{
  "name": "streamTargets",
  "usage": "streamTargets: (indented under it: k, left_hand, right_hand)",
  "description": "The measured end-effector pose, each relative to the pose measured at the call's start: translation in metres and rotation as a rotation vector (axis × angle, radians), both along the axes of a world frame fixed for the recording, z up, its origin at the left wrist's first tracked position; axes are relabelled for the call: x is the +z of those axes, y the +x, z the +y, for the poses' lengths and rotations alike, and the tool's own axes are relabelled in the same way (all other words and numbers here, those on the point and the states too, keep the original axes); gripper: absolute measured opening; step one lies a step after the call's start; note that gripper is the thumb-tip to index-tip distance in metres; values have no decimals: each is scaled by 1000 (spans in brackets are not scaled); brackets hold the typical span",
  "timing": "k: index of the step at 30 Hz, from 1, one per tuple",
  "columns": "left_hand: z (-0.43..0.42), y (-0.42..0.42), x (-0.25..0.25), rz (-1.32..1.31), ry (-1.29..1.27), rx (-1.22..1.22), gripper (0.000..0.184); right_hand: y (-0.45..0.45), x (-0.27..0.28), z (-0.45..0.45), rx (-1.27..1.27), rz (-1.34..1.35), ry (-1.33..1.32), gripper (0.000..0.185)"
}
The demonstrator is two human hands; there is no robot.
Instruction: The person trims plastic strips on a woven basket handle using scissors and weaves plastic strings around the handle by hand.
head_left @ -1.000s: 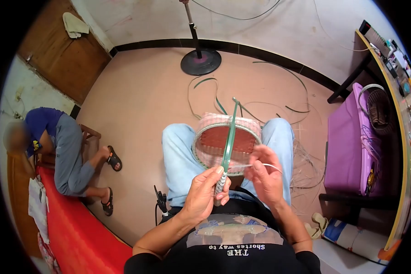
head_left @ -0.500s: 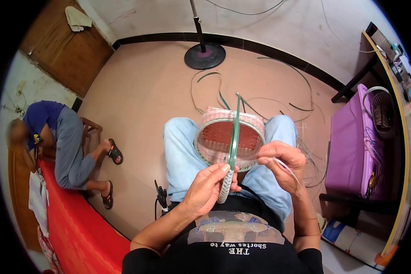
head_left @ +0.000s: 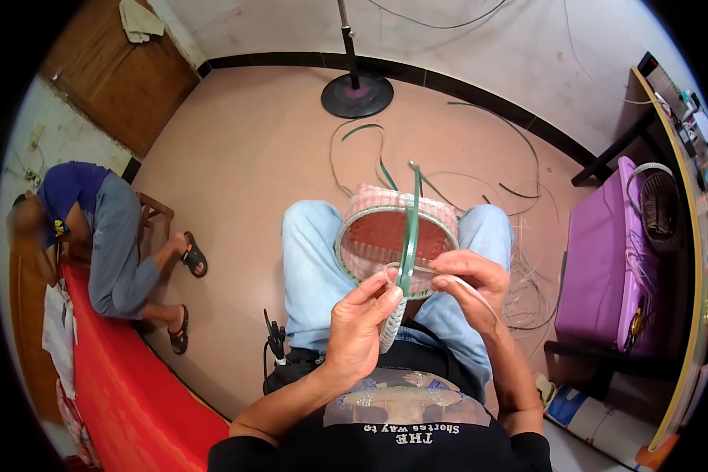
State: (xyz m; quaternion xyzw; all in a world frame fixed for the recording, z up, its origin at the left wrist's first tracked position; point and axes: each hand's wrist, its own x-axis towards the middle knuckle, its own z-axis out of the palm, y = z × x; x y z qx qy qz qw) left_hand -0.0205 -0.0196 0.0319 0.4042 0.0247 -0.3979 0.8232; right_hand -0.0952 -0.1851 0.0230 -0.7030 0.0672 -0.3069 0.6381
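Observation:
A pink-and-white woven basket rests between my knees, its round opening tilted toward me. Across it arches the handle, green and flat on its far part and covered in pale grey braiding near me. My left hand is closed on the handle where the braiding meets the green, thumb and index finger pinched. A thin white strip crosses the green band and makes a small loop by those fingertips. The strip's other side is pinched in my right hand, just right of the handle, and trails along the wrist.
Loose strips lie curled on the floor ahead and right. A black round stand base is near the wall. At right are a purple bin and a cluttered table. A person leans on a red-covered surface at left.
My right hand has moved left to the handle, bringing the white strip across the green band. My left fingers have shifted up slightly, and a strip loop now shows at their tips.

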Motion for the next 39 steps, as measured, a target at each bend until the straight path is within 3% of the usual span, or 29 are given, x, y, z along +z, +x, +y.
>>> streamTargets:
  k: [1,5,7,9,10,15,19,25,29,32,35,37,39]
  left_hand:
    - [-1,0,-2,-30,-5,15,30]
    - [-3,-2,-13,-363,-17,95,27]
    - [-3,-1,-12,-501,6,104,26]
    - [-3,-2,-10,-477,2,75,23]
    - [-5,-2,-9,-467,-3,59,22]
    - [-7,-1,-7,-497,-10,29,17]
    - [-5,2,-9,-536,-21,18,16]
    - [-2,10,-9,-698,30,8,16]
    - [4,15,-10,-846,152,-26,15]
    - [5,16,-11,-869,54,-31,18]
    - [8,17,0,-930,37,-54,15]
    - [13,20,9,-917,46,-143,13]
    - [12,19,12,-1031,92,-59,10]
  right_hand:
    - [-2,0,-1,-38,-41,-149,16]
    - [-23,13,-7,-113,-78,-163,14]
    - [-32,29,-10,-119,-145,0,10]
    - [-35,40,-16,-93,-231,154,9]
    - [-32,40,-23,-83,-280,65,6]
    - [13,19,-30,-17,76,768,7]
    - [42,0,-22,30,178,870,10]
    - [48,15,-13,175,350,757,14]
    - [41,23,-6,195,461,466,18]
    - [33,30,0,320,590,334,15]
    - [28,19,-8,462,576,316,17]
    - [27,14,-7,464,467,251,16]
    - [25,10,1,377,408,310,19]
